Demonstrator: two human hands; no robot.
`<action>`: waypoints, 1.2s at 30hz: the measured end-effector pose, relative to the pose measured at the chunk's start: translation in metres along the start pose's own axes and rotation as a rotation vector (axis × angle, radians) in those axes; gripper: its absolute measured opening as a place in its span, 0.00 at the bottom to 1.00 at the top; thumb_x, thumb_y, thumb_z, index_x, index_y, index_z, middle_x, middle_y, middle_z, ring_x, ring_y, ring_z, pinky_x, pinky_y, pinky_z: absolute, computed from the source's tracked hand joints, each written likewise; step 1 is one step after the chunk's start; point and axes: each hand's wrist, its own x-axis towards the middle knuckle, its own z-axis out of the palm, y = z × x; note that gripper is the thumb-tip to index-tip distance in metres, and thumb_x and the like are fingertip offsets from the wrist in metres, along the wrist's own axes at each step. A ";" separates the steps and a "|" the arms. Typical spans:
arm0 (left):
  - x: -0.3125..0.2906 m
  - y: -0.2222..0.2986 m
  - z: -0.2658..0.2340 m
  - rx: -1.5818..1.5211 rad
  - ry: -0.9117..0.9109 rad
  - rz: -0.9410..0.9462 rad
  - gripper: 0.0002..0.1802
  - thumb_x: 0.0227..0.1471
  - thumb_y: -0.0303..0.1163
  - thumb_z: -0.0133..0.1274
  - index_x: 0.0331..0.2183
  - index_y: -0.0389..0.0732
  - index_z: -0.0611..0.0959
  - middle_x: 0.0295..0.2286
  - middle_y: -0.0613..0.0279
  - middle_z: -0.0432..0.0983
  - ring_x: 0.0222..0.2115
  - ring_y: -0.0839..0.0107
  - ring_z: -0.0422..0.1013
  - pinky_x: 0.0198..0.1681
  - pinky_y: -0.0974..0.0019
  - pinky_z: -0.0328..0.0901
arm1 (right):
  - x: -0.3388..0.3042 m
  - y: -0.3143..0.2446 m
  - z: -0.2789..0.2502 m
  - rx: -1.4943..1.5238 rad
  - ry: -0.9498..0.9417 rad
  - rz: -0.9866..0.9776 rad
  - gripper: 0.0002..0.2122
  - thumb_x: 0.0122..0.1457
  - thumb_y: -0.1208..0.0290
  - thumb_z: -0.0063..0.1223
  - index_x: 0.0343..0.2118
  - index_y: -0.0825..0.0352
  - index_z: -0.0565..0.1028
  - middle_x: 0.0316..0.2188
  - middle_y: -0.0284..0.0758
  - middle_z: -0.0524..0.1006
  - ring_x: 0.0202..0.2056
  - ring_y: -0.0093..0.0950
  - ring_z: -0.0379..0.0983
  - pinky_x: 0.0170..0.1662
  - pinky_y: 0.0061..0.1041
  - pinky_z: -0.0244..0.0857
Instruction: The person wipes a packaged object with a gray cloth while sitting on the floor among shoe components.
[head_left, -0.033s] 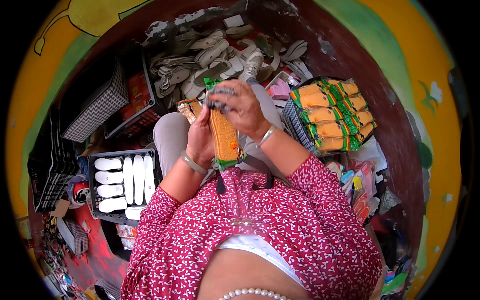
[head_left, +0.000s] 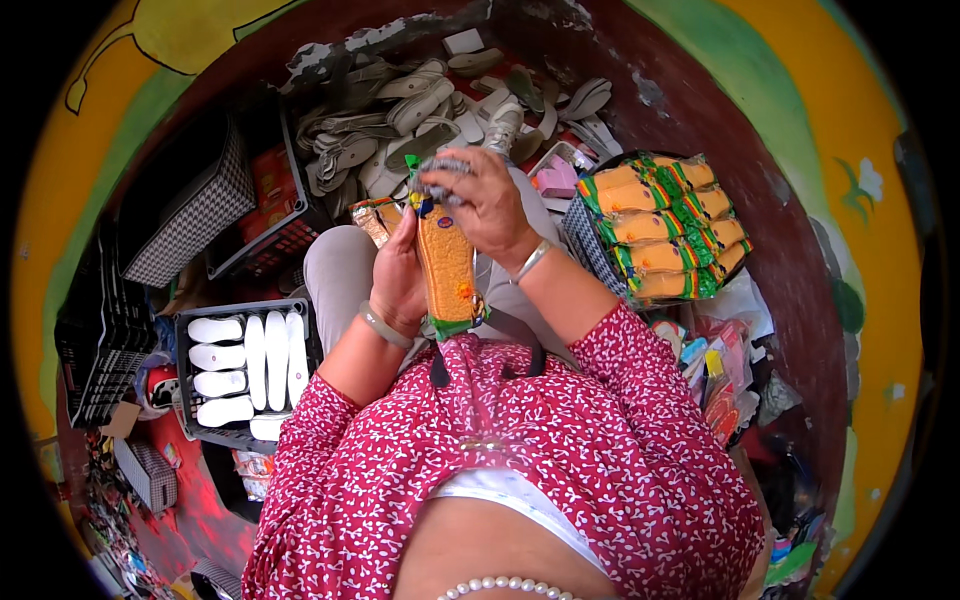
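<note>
A long packet [head_left: 446,265] with an orange-yellow, rough-looking block and green ends stands upright in front of my body. My left hand [head_left: 400,278] is closed round its left side. My right hand [head_left: 492,205] is bent over the packet's upper end, its fingers curled on a grey crumpled wad [head_left: 445,180] that looks like cloth or a scouring pad. The wad lies against the top of the wrapper and hides part of it. To the right, a black-and-white basket [head_left: 583,232] holds several similar packets [head_left: 645,232] in stacked rows.
A black crate [head_left: 248,436] of white insoles [head_left: 277,360] stands at my left. Grey-white soles [head_left: 415,105] are heaped against the wall ahead. Dark crates [head_left: 270,255] sit at the far left. Loose plastic packaging [head_left: 735,375] lies at the right. Another wrapped packet [head_left: 376,218] is behind my left hand.
My right hand and the grey wad have shifted slightly up and left, baring more of the packet's upper front. Both hands keep their hold.
</note>
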 end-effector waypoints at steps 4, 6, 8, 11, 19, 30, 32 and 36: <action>0.008 0.007 -0.002 -0.025 -0.032 0.058 0.25 0.59 0.48 0.33 0.47 0.39 0.70 0.43 0.56 0.71 0.44 0.61 0.68 0.49 0.57 0.62 | 0.003 -0.016 -0.003 0.123 -0.014 -0.076 0.15 0.41 0.77 0.56 0.36 0.59 0.77 0.39 0.31 0.73 0.43 0.33 0.67 0.47 0.30 0.59; 0.015 0.028 -0.011 0.123 -0.030 0.065 0.28 0.59 0.51 0.33 0.48 0.38 0.69 0.42 0.54 0.71 0.42 0.59 0.69 0.48 0.57 0.64 | -0.028 -0.031 0.005 0.193 -0.169 -0.058 0.14 0.42 0.76 0.56 0.35 0.57 0.78 0.41 0.29 0.73 0.44 0.31 0.67 0.47 0.31 0.57; 0.013 0.037 -0.010 0.226 0.027 0.159 0.30 0.58 0.51 0.32 0.50 0.37 0.66 0.44 0.51 0.70 0.43 0.56 0.69 0.48 0.57 0.63 | -0.051 -0.050 0.002 0.233 -0.247 -0.090 0.14 0.42 0.76 0.56 0.35 0.56 0.78 0.41 0.28 0.73 0.45 0.30 0.67 0.48 0.31 0.55; 0.010 0.025 -0.008 0.206 0.040 0.091 0.31 0.58 0.52 0.32 0.51 0.36 0.66 0.45 0.51 0.69 0.44 0.56 0.68 0.49 0.56 0.63 | -0.058 -0.046 0.000 0.258 -0.253 -0.117 0.14 0.42 0.76 0.56 0.35 0.55 0.78 0.42 0.28 0.73 0.45 0.28 0.67 0.49 0.32 0.53; 0.011 -0.003 -0.020 0.023 -0.006 -0.043 0.25 0.59 0.49 0.33 0.47 0.40 0.70 0.42 0.54 0.72 0.42 0.58 0.69 0.46 0.55 0.65 | -0.004 0.029 0.005 0.093 0.030 0.047 0.13 0.41 0.77 0.54 0.33 0.59 0.78 0.37 0.32 0.75 0.41 0.33 0.69 0.45 0.31 0.61; 0.014 0.023 -0.028 0.120 0.060 0.099 0.32 0.57 0.53 0.33 0.51 0.35 0.66 0.45 0.48 0.68 0.45 0.55 0.67 0.51 0.53 0.61 | -0.057 -0.040 -0.003 0.322 -0.354 -0.242 0.12 0.43 0.74 0.56 0.34 0.57 0.78 0.39 0.28 0.74 0.44 0.27 0.68 0.46 0.29 0.53; 0.007 0.009 -0.014 0.064 -0.054 -0.039 0.28 0.59 0.50 0.33 0.49 0.38 0.68 0.44 0.53 0.70 0.44 0.60 0.68 0.50 0.57 0.62 | -0.035 -0.023 -0.004 0.260 -0.199 -0.220 0.13 0.42 0.78 0.54 0.33 0.58 0.78 0.37 0.29 0.74 0.43 0.29 0.68 0.46 0.30 0.57; 0.001 -0.011 -0.002 0.127 0.061 -0.027 0.22 0.59 0.45 0.34 0.47 0.40 0.69 0.41 0.57 0.71 0.40 0.64 0.70 0.45 0.60 0.65 | 0.004 0.020 -0.006 0.069 -0.003 -0.053 0.14 0.42 0.80 0.51 0.33 0.58 0.78 0.37 0.31 0.74 0.43 0.32 0.68 0.47 0.31 0.60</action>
